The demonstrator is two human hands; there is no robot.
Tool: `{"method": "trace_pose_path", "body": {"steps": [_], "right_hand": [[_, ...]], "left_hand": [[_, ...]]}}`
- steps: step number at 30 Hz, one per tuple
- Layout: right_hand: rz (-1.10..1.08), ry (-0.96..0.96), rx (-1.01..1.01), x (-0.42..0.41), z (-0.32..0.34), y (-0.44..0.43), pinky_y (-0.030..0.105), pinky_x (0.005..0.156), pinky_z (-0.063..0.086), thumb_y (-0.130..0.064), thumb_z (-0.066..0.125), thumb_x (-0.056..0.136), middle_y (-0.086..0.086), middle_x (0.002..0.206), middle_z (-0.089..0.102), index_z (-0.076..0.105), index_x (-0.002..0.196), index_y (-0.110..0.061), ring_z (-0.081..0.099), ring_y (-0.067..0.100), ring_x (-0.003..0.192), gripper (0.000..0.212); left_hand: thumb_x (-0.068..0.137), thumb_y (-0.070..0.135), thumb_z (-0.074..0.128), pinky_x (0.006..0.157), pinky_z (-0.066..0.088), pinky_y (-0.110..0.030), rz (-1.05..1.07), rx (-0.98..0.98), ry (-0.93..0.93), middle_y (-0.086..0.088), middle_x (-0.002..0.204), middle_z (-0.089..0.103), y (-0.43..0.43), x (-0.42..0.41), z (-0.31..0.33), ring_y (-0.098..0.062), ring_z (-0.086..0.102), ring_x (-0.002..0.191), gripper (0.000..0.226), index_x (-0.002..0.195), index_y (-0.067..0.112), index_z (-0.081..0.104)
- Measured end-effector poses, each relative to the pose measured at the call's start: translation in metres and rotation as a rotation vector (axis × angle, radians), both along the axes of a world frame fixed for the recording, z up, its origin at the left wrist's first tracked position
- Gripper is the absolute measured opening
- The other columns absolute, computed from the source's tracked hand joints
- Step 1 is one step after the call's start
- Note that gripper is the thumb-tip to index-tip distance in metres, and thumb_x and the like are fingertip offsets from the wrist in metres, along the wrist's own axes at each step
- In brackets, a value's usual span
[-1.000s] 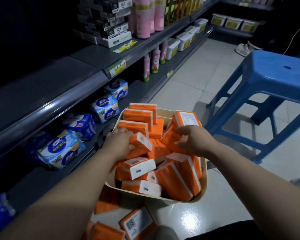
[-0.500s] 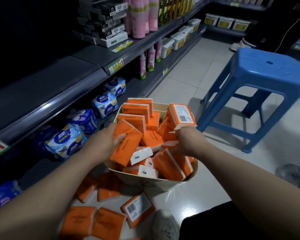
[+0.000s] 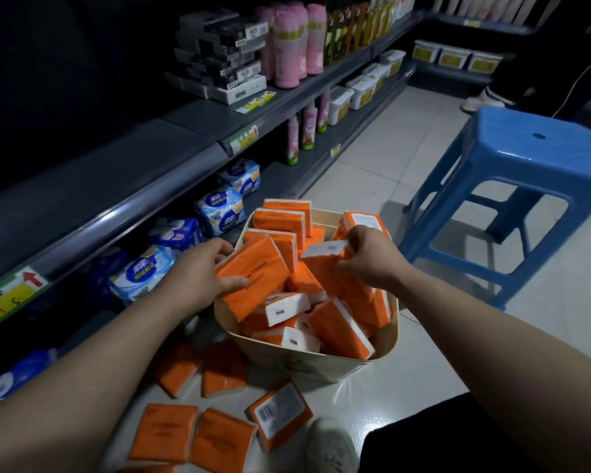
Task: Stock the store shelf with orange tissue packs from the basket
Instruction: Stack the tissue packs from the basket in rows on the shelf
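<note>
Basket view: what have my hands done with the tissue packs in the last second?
The left hand has gripped a pack and lifted it off the pile. The right hand has taken hold of a second pack and raised it, white end up. The basket, floor packs and stool stayed where they were.

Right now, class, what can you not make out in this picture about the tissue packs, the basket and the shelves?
Head view:
- Bottom of the basket and its pack count: hidden by the piled orange packs.
- The lowest shelf behind the blue packs: too dark.
- Print on the price label: blurred, cut by the left edge.
- The floor packs: some cut by the bottom edge.
</note>
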State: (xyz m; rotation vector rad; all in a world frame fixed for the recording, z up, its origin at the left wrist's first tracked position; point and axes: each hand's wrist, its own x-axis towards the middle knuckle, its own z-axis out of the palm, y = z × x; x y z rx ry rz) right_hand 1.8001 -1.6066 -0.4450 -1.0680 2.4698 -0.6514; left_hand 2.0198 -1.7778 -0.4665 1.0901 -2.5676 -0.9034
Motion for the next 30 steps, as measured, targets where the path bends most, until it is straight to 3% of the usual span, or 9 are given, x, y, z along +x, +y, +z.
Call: {"method": "trace_pose_path", "body": {"steps": [2,5,9,12,15,20,24,27,30], "right_hand": [[0.036,0.007,-0.095,0.008,0.008,-0.006,0.025,0.055,0.04,-0.022,0.07,0.072,-0.002,0.074,0.056,0.058,0.088,-0.017,0.055,0.015,0.072,0.021],[0.082,-0.126,-0.271,0.027,0.017,-0.02,0.018,0.055,0.045,-0.012,0.069,0.073,-0.006,0.069,0.06,0.061,0.083,-0.022,0.055,0.001,0.061,0.016],[0.119,-0.332,-0.348,0.056,0.028,-0.047,0.019,0.053,0.045,-0.009,0.062,0.079,-0.005,0.068,0.061,0.057,0.093,-0.024,0.054,0.003,0.052,0.021],[0.123,-0.358,-0.37,0.078,0.04,-0.07,0.022,0.054,0.043,-0.017,0.055,0.087,0.0,0.076,0.059,0.053,0.105,-0.023,0.051,0.009,0.058,0.019],[0.201,-0.35,-0.39,0.11,0.055,-0.089,0.017,0.049,0.043,-0.019,0.047,0.094,-0.001,0.078,0.055,0.041,0.122,-0.029,0.051,0.009,0.059,0.031],[0.363,-0.285,-0.41,0.17,0.075,-0.123,0.027,0.073,0.042,-0.015,0.04,0.097,0.004,0.093,0.054,0.047,0.121,-0.025,0.05,0.015,0.077,0.026],[0.343,-0.356,-0.398,0.217,0.077,-0.148,0.031,0.079,0.045,-0.026,0.046,0.096,0.006,0.098,0.056,0.047,0.119,-0.024,0.054,0.017,0.081,0.023],[0.351,-0.562,-0.353,0.255,0.083,-0.169,0.029,0.066,0.049,-0.029,0.068,0.082,0.006,0.098,0.058,0.043,0.118,-0.025,0.059,0.016,0.073,0.044],[0.461,-0.588,-0.284,0.293,0.092,-0.194,0.027,0.065,0.05,-0.022,0.075,0.07,0.002,0.104,0.057,0.036,0.129,-0.03,0.061,0.017,0.082,0.071]], "left_hand": [[0.063,0.036,0.085,0.072,0.039,-0.026,0.025,-0.041,0.013,0.004,0.093,0.063,-0.005,0.011,0.008,-0.014,0.058,0.088,0.042,0.095,0.026,0.06],[0.063,0.037,0.085,0.07,0.039,-0.026,0.052,-0.071,0.035,0.007,0.084,0.062,-0.012,0.034,0.023,-0.014,0.058,0.083,0.035,0.087,0.028,0.06],[0.068,0.036,0.081,0.072,0.042,-0.028,0.116,-0.127,0.049,0.005,0.089,0.064,-0.021,0.074,0.043,-0.016,0.059,0.084,0.032,0.092,0.028,0.061],[0.073,0.034,0.078,0.072,0.044,-0.03,0.159,-0.152,0.07,0.004,0.086,0.064,-0.025,0.107,0.059,-0.018,0.059,0.082,0.029,0.093,0.026,0.06],[0.076,0.032,0.076,0.075,0.045,-0.033,0.218,-0.19,0.075,0.001,0.088,0.064,-0.024,0.147,0.076,-0.021,0.059,0.083,0.028,0.097,0.021,0.061],[0.081,0.032,0.071,0.077,0.043,-0.03,0.324,-0.243,0.063,0.001,0.097,0.064,-0.025,0.22,0.103,-0.019,0.058,0.09,0.029,0.105,0.02,0.06],[0.082,0.031,0.07,0.082,0.047,-0.034,0.408,-0.264,0.059,0.0,0.097,0.065,-0.03,0.282,0.117,-0.02,0.059,0.09,0.029,0.107,0.02,0.06],[0.08,0.033,0.072,0.082,0.047,-0.031,0.486,-0.293,0.038,0.002,0.098,0.064,-0.038,0.328,0.125,-0.018,0.059,0.089,0.035,0.111,0.021,0.06],[0.079,0.036,0.072,0.076,0.048,-0.032,0.57,-0.296,0.011,0.005,0.096,0.064,-0.052,0.369,0.134,-0.015,0.06,0.086,0.031,0.105,0.025,0.06]]}}
